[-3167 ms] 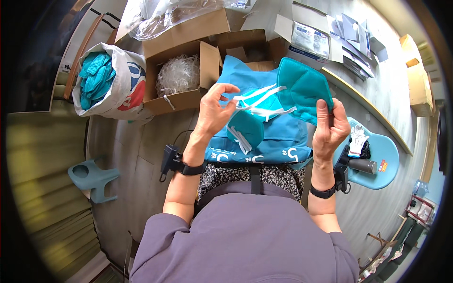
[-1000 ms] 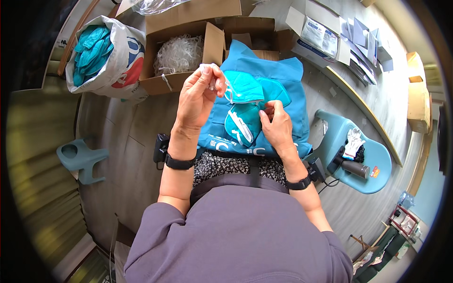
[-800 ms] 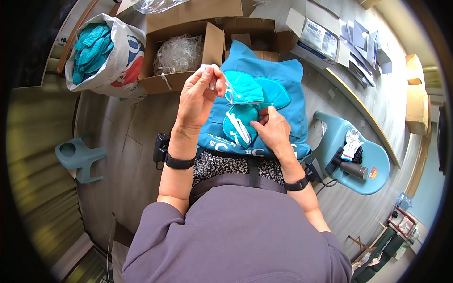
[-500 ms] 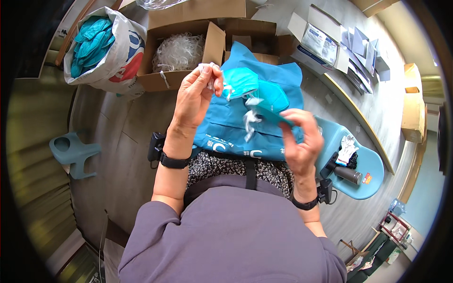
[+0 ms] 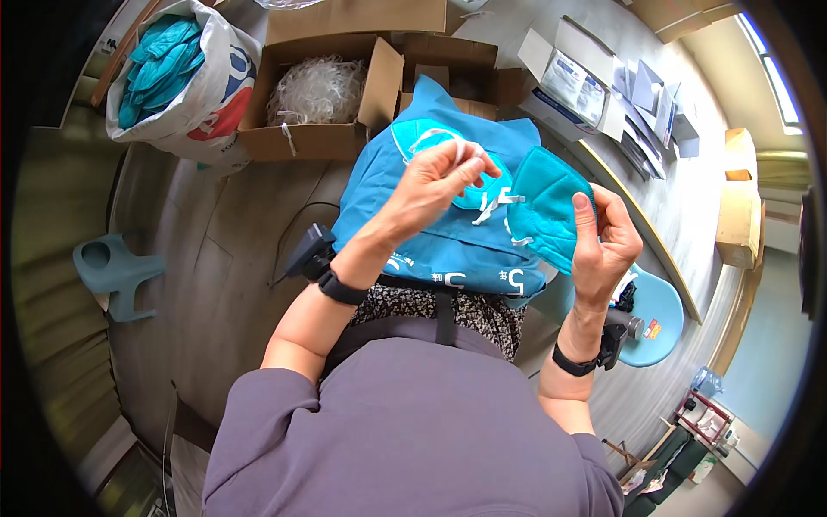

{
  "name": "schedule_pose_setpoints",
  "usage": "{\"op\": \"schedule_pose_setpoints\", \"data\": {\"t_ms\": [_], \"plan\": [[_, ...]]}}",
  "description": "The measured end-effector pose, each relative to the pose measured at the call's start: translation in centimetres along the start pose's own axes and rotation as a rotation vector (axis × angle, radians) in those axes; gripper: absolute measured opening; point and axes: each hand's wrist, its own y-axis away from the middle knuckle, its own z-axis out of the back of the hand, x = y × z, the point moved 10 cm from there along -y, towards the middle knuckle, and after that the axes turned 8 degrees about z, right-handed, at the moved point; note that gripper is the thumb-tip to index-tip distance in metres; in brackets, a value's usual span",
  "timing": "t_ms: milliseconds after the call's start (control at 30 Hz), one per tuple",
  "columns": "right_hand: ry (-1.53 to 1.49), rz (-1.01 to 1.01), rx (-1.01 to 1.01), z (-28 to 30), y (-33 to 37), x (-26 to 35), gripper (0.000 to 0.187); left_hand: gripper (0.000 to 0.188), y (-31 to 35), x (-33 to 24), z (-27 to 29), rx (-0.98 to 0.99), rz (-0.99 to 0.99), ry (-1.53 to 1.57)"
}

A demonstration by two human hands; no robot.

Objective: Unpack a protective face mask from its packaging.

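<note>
My right hand (image 5: 607,246) pinches the right edge of a teal face mask (image 5: 547,202), thumb on its front and fingers behind. Short white strap ends hang from the mask's left side. My left hand (image 5: 435,185) is closed to the left of it, fingertips pinched together, with a white strap (image 5: 435,134) looping up to the fingers. Behind that hand, another teal mask (image 5: 405,140) lies on the blue apron cloth (image 5: 366,194) spread over my lap. The hand covers part of it.
A white bag (image 5: 185,108) filled with teal masks stands far left. Beside it, a cardboard box (image 5: 306,142) contains a tangle of clear-white straps (image 5: 317,90). An opened carton (image 5: 564,90) sits far right. Blue plastic stools stand left (image 5: 129,271) and right (image 5: 659,336).
The mask in my right hand has moved up and right and turned its broad side into view. My left hand has come right and down, closer to the mask.
</note>
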Motion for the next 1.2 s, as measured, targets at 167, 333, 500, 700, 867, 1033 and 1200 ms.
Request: {"op": "schedule_pose_setpoints", "data": {"t_ms": [167,333,500,700,867,1033,1200], "plan": [[-0.104,-0.065,-0.024,-0.4,-0.3,-1.0,0.012,0.027,0.0,1.6,-2.2,0.081,0.086,0.019],[-0.203,-0.127,-0.052,-0.4,-0.8,-3.1,0.011,0.030,0.3,2.7,-3.4,0.198,0.116,-0.041],[-0.334,-0.184,-0.070,-1.0,-1.1,-4.6,0.011,0.030,1.1,4.2,-4.7,0.286,0.250,-0.031],[-0.347,-0.220,-0.077,-1.0,-1.1,-6.2,0.011,0.030,2.3,4.3,-6.9,0.437,0.305,0.106],[-0.272,-0.206,-0.117,1.1,-1.6,-9.3,0.011,0.034,3.1,3.9,-5.9,0.486,0.298,0.083],[-0.316,-0.347,-0.227,5.1,-0.7,-16.4,0.013,0.038,4.2,1.1,-3.4,0.452,0.265,0.238],[-0.262,-0.420,-0.042,2.5,1.3,-17.7,0.013,0.037,3.4,-1.1,-1.3,0.357,0.058,0.442]]}}
